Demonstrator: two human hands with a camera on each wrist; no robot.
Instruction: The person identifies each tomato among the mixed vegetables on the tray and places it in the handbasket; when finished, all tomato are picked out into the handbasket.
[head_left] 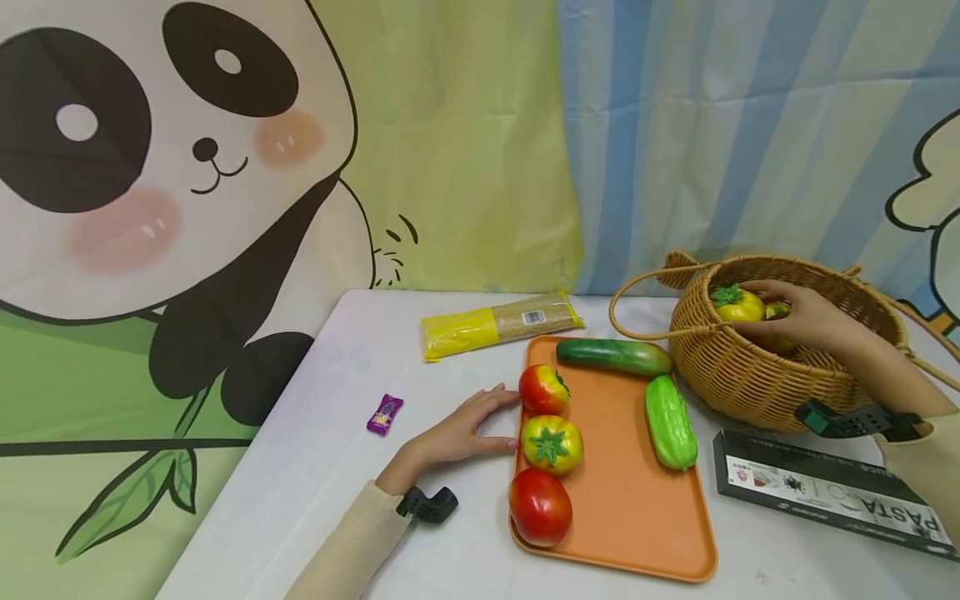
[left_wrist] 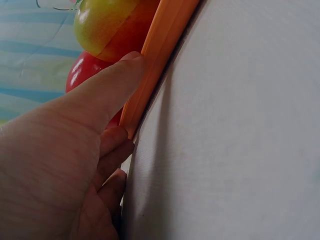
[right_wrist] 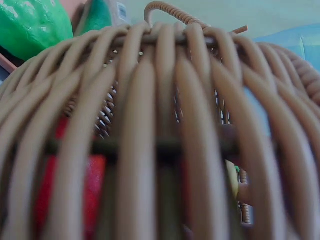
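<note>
My left hand (head_left: 468, 429) rests at the left rim of an orange tray (head_left: 615, 533), fingers fairly straight; the left wrist view shows its thumb touching the rim. Along that side of the tray lie a red-and-yellow tomato (head_left: 542, 389), a yellow tomato with a green leafy top (head_left: 552, 445) and a red tomato (head_left: 540, 507). My right hand (head_left: 806, 321) reaches into a wicker basket (head_left: 757, 383), fingers and thumb around a yellow tomato with a green top (head_left: 737, 305). Part of another tomato (head_left: 777, 311) shows beneath that hand. Basket weave hides the right hand's work in the right wrist view.
A cucumber (head_left: 613, 357) and a bright green ridged vegetable (head_left: 671, 423) lie on the tray. Behind it is a pasta packet (head_left: 498, 325). A small purple wrapper (head_left: 385, 414) lies at left, a black pasta box (head_left: 832, 492) at right. The basket's handle (head_left: 626, 333) sticks out leftward.
</note>
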